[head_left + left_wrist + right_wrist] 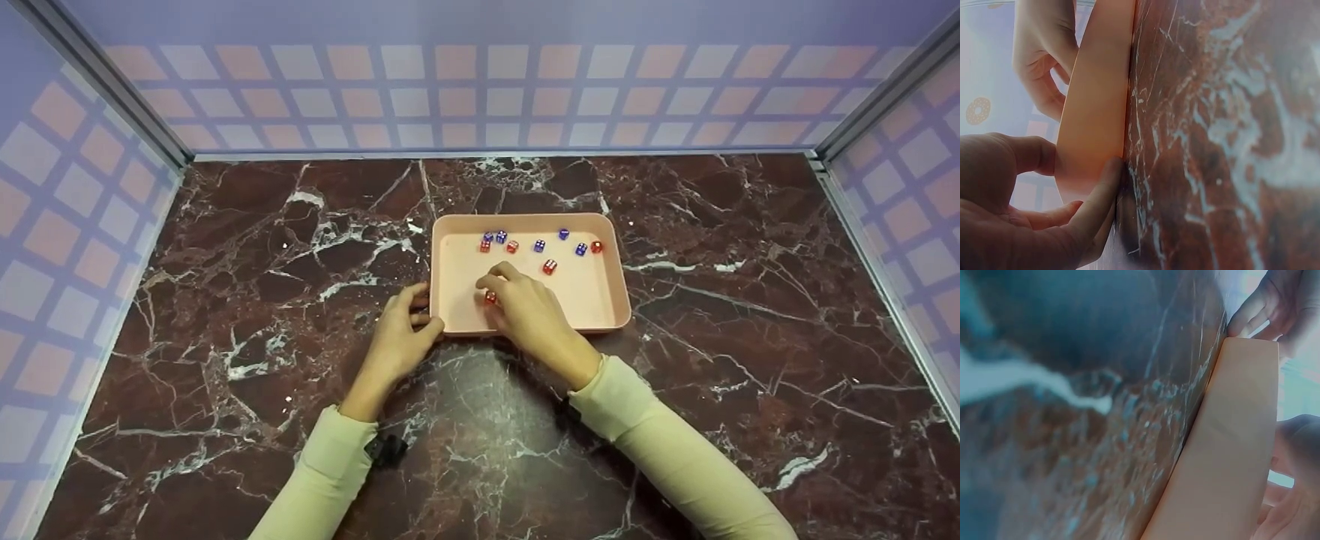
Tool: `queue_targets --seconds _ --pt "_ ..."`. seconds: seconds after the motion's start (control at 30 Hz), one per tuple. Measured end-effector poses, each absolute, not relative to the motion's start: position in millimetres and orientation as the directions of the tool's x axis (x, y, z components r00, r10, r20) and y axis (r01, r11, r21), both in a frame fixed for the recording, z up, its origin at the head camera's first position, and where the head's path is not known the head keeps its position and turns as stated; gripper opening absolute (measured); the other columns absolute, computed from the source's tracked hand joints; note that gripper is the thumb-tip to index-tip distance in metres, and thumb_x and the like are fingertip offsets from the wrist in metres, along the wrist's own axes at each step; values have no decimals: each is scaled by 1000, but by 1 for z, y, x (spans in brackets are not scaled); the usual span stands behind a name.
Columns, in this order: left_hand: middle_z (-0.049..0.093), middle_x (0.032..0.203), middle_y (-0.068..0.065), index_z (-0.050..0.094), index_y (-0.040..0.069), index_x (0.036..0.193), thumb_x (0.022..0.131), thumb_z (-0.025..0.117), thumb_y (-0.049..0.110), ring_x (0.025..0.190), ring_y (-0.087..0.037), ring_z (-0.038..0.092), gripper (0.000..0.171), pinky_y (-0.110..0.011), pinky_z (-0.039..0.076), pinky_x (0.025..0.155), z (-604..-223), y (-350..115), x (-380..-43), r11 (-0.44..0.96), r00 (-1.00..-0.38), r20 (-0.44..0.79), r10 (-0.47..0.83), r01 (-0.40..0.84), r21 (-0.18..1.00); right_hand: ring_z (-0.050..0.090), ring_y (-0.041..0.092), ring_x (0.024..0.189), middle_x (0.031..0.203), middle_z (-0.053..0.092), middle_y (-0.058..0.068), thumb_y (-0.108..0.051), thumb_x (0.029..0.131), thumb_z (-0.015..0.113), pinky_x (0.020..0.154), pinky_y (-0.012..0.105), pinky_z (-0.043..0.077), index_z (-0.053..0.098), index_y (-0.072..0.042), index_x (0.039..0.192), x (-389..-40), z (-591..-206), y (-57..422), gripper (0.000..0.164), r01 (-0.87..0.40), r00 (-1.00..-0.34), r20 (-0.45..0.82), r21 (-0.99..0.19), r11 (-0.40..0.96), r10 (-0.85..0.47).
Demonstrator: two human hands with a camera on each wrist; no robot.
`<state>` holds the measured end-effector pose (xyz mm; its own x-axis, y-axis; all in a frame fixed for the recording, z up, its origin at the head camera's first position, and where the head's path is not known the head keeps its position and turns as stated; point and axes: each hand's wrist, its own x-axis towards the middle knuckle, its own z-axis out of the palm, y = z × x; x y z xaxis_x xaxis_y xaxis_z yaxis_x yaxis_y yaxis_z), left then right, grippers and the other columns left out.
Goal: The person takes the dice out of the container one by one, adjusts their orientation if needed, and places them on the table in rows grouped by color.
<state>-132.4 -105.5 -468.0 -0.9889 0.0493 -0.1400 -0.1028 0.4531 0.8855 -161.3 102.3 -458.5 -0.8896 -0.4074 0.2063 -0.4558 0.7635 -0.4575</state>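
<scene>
A shallow peach-coloured tray (525, 220) lies on the marbled table. My left hand (405, 330) holds its near left corner. In the left wrist view the thumb meets the wall near the rim, while other fingers (1100, 194) reach along the outside near the table. Over the near left part of the tray, my right hand (529, 307) has bent fingers around a red die (490, 298), partly covered by them. Along the far side lie several blue dice (539, 246) and several red dice (512, 246); another red die (550, 267) sits closer to the right hand.
The dark red marbled table (712, 322) surrounds the tray. Checkered panels (495, 97) stand at the back, left and right. Near the left cuff is a small black device (387, 450).
</scene>
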Motion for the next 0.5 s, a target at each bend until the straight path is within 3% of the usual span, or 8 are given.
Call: queue_targets --seconds 0.33,0.5 --pt "54 139 -28 49 -5 152 93 63 5 118 -40 68 62 -43 62 93 -467 -106 -131 462 -988 -144 56 -102 881 68 36 79 93 67 12 1 94 71 69 54 60 77 -3 104 -162 -460 99 11 -454 -891 221 -450 769 -396" --pt "54 139 -27 50 -5 151 93 63 5 118 -39 68 61 -44 61 94 -468 -106 -132 465 -988 -145 53 -104 879 68 35 78 89 66 12 8 88 68 68 53 59 75 -3 95 -163 -462 99 14 -460 -888 218 -456 762 -406"
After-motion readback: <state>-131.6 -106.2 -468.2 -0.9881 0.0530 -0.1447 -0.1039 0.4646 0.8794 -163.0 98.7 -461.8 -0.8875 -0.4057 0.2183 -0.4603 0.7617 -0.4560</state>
